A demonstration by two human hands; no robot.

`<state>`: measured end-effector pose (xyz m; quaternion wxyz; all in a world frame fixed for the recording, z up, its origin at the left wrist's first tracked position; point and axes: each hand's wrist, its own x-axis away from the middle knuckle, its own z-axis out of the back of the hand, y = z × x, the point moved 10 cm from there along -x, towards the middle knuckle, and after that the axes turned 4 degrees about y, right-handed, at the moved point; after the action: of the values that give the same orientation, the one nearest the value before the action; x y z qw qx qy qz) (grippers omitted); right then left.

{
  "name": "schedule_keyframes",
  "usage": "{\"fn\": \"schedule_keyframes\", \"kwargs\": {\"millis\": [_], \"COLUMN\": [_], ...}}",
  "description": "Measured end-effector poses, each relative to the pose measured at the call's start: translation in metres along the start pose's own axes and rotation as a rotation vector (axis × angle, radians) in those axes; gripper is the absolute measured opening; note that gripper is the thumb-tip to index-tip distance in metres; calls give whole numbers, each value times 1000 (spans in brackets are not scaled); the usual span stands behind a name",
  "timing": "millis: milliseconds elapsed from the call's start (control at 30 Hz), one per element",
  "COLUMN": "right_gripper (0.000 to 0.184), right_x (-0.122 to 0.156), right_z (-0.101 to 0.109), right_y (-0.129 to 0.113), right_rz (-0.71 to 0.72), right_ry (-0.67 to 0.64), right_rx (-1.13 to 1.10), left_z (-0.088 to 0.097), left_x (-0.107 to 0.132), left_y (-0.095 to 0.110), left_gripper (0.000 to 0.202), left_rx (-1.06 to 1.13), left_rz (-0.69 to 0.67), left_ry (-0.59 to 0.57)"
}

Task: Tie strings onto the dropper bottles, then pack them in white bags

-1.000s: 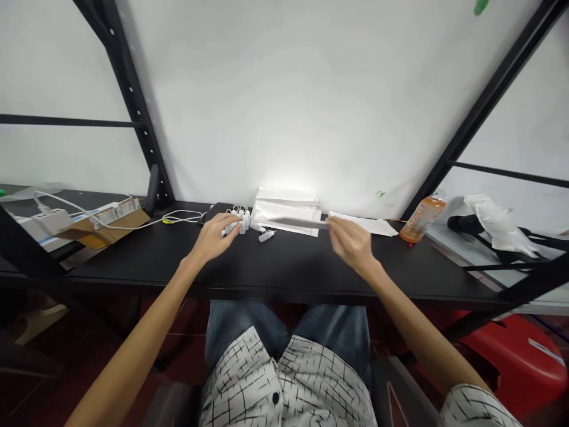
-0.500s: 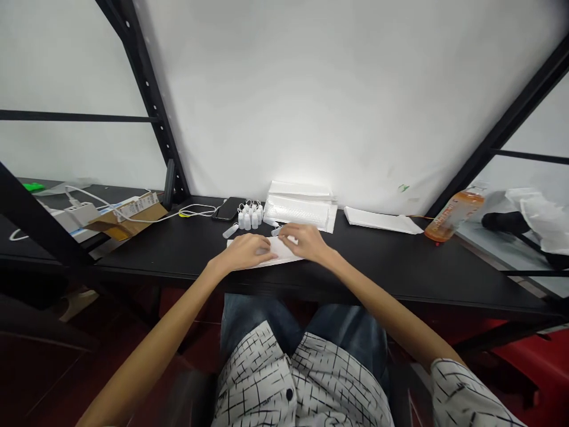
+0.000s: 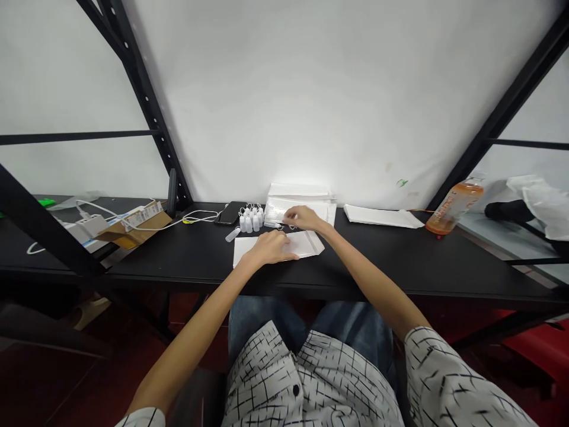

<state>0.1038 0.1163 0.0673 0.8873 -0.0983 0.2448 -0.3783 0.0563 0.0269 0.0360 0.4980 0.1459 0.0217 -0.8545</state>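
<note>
My left hand [image 3: 269, 248] lies flat on a white paper envelope [image 3: 306, 244] near the table's front edge, and its fingers cover the envelope's middle. My right hand [image 3: 304, 218] reaches past the envelope's far edge, curled over a stack of white bubble mailers [image 3: 297, 196]. Whatever its fingertips touch is hidden. Several small white dropper bottles [image 3: 249, 221] stand left of the stack, and one more bottle [image 3: 232, 234] lies on its side in front of them.
A black phone [image 3: 229, 213] lies behind the bottles on the black table [image 3: 178, 261]. Flat white envelopes [image 3: 380, 216] and an orange drink bottle [image 3: 454, 207] lie to the right. A power strip [image 3: 86, 225], white cables and a cardboard box [image 3: 133, 221] are at the left.
My right hand has moved away from the envelope, towards the mailer stack. My left hand has shifted right across the envelope, and more of the envelope now shows.
</note>
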Motion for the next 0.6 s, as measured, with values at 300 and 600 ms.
{"fn": "schedule_keyframes", "kwargs": {"millis": [300,600], "right_gripper": [44,37], "right_x": [61,71], "right_z": [26,18], "right_y": [57,86], "right_rz": [-219,-188], "right_ry": [-2,-26], "right_rx": [-496,-399], "left_z": [-9,-10], "left_x": [-8,-9], "left_y": [0,-22], "left_gripper": [39,18], "left_rx": [5,292], "left_rz": [6,176], "left_ry": [73,215]}}
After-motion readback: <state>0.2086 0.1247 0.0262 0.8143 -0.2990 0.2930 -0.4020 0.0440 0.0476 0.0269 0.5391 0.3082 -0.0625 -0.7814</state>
